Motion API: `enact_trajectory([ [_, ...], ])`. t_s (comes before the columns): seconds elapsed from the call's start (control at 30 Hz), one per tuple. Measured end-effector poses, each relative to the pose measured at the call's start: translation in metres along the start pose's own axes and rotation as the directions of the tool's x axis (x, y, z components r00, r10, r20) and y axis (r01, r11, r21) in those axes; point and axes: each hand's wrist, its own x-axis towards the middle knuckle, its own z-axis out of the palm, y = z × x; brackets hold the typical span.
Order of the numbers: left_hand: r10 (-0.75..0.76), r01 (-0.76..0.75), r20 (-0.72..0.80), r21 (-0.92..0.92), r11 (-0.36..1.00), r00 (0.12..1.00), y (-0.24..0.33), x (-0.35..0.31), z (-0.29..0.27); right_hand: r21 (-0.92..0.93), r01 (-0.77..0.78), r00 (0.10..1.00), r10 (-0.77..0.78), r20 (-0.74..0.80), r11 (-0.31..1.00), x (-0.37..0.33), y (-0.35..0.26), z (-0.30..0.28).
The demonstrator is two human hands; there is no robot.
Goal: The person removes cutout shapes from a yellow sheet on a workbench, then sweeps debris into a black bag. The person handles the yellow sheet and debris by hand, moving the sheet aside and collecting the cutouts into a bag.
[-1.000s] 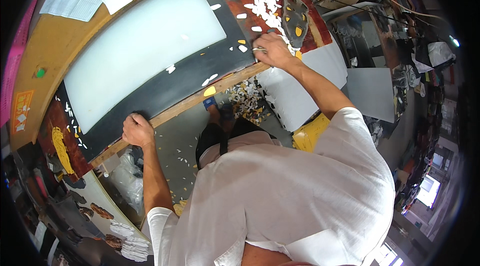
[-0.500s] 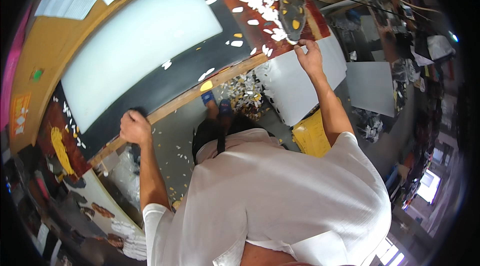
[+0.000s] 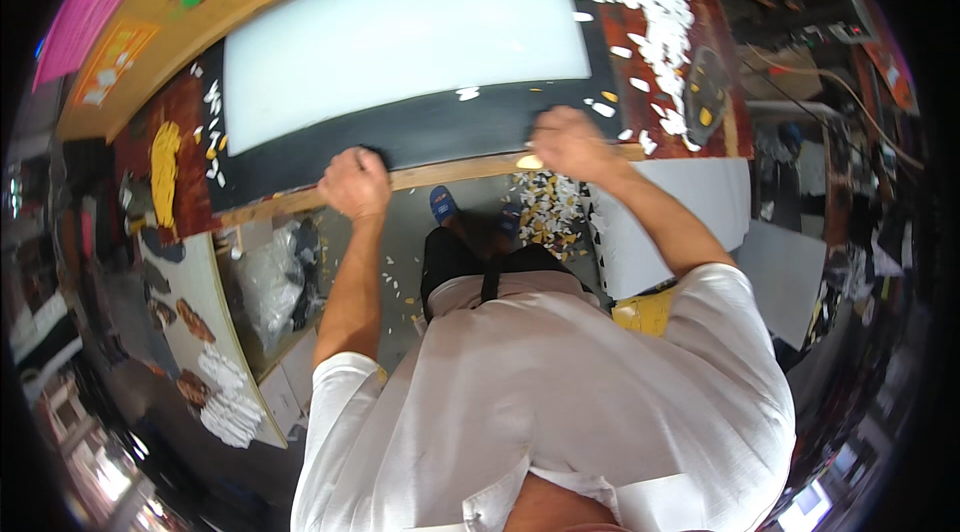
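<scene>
My left hand [image 3: 355,184] is curled closed at the wooden front edge [image 3: 415,175] of the worktable; whatever its fingers hold is hidden. My right hand [image 3: 570,142], blurred, is also closed, above the same edge further right, and its fingertips do not show clearly. A small yellow piece [image 3: 529,162] lies on the edge just beside it. Between and beyond both hands lies a lit white panel [image 3: 410,42] set in a black surface [image 3: 430,132]. Small white pieces [image 3: 467,92] lie at the panel's near border, and a few white and yellow ones are right of my right hand.
A heap of small white pieces [image 3: 650,12] covers the table's right end, beside a dark tray-like shape [image 3: 706,92] with yellow pieces. A yellow cloth-like item [image 3: 165,172] lies at the left end. Scraps [image 3: 550,212] litter the floor below. White sheets [image 3: 670,222] hang at right.
My right hand has moved left, from the heap beside the dark tray-like shape to the front edge. My left hand stays at the edge. The whole view has turned.
</scene>
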Motion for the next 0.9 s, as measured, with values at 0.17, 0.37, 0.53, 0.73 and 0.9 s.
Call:
enact_trajectory([
  [0.17, -0.021, 0.018, -0.046, -0.059, 0.998, 0.999, 0.001, 0.0, 0.001, -0.534, -0.448, 0.727, 0.64, 0.248, 0.717, -0.032, 0.012, -0.083],
  [0.37, 0.035, -0.026, 0.051, -0.16, 0.987, 0.998, -0.006, 0.001, -0.01, -0.029, -0.059, 0.99, 0.062, 0.13, 0.998, 0.111, -0.072, 0.003],
  [0.53, 0.233, -0.19, 0.084, -0.356, 0.915, 0.969, -0.033, 0.011, -0.025, -0.289, -0.329, 0.917, 0.378, 0.129, 0.899, 0.107, -0.07, 0.033],
  [0.73, 0.356, -0.28, 0.152, -0.373, 0.884, 0.922, -0.046, 0.02, -0.029, -0.477, -0.635, 0.687, 0.726, 0.011, 0.608, -0.002, -0.025, -0.026],
  [0.9, 0.376, -0.313, 0.139, -0.339, 0.887, 0.916, -0.043, 0.019, -0.024, -0.263, -0.854, 0.499, 0.85, -0.167, 0.45, -0.008, -0.004, -0.058],
])
